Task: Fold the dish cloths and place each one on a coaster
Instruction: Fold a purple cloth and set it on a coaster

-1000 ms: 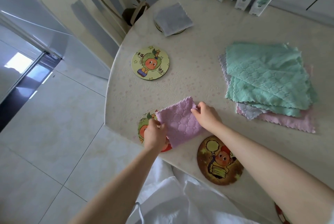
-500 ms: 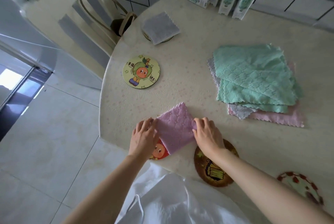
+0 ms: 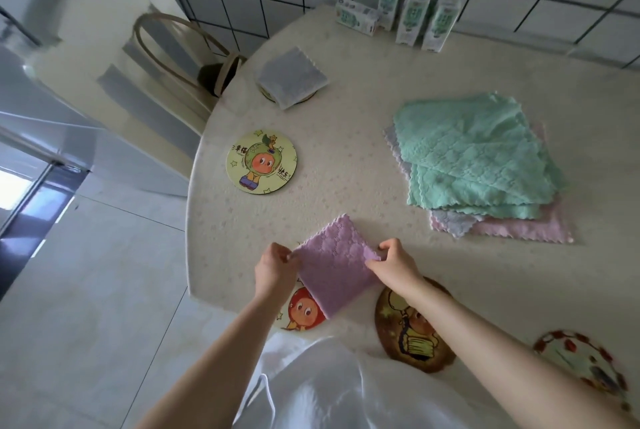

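A folded purple dish cloth [image 3: 334, 266] lies at the table's near edge, partly over a coaster with an orange cartoon face [image 3: 303, 314]. My left hand [image 3: 275, 271] pinches the cloth's left corner and my right hand [image 3: 394, 264] pinches its right corner. A folded grey cloth [image 3: 291, 77] rests on a coaster at the back left. A bare yellow-green coaster [image 3: 261, 162] sits in the middle left. A brown coaster [image 3: 414, 331] and a red-rimmed coaster [image 3: 585, 366] lie near me on the right. Unfolded green, grey and pink cloths are stacked [image 3: 474, 158] on the right.
Several small green-and-white cartons [image 3: 412, 13] stand at the table's far edge by the tiled wall. A chair [image 3: 166, 58] stands left of the cream table [image 3: 363, 117]. Tiled floor drops away at the left. White clothing covers the near edge.
Both hands went from pressing flat on the purple cloth's sides to pinching its left and right corners. The cloth stays over the orange-face coaster.
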Action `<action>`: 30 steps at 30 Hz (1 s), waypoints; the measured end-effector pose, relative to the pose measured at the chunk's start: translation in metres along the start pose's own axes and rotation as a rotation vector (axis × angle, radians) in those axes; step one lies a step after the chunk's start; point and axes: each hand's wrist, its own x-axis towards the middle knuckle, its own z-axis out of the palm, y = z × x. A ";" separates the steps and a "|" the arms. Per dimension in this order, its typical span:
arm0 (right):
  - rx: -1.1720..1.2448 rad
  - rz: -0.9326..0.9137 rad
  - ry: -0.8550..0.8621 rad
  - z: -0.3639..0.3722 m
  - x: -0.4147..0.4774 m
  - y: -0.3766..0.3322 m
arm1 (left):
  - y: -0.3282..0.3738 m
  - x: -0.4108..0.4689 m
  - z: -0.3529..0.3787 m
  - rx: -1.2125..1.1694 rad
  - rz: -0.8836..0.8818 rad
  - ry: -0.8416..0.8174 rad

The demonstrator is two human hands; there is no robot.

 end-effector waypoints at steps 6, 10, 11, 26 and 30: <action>0.291 0.181 -0.197 -0.003 0.005 0.001 | 0.011 0.002 -0.014 -0.417 -0.126 -0.118; 0.395 0.220 -0.374 -0.012 0.007 -0.017 | 0.025 0.014 -0.037 -0.730 -0.136 -0.256; 0.414 0.218 -0.393 -0.016 0.008 -0.025 | 0.029 0.020 -0.044 -0.786 -0.135 -0.269; 0.459 -0.043 -0.278 0.003 0.110 -0.202 | 0.063 0.171 -0.128 -0.899 -0.123 -0.013; 0.414 0.016 -0.261 0.025 0.136 -0.214 | 0.051 0.198 -0.132 -0.837 -0.166 0.059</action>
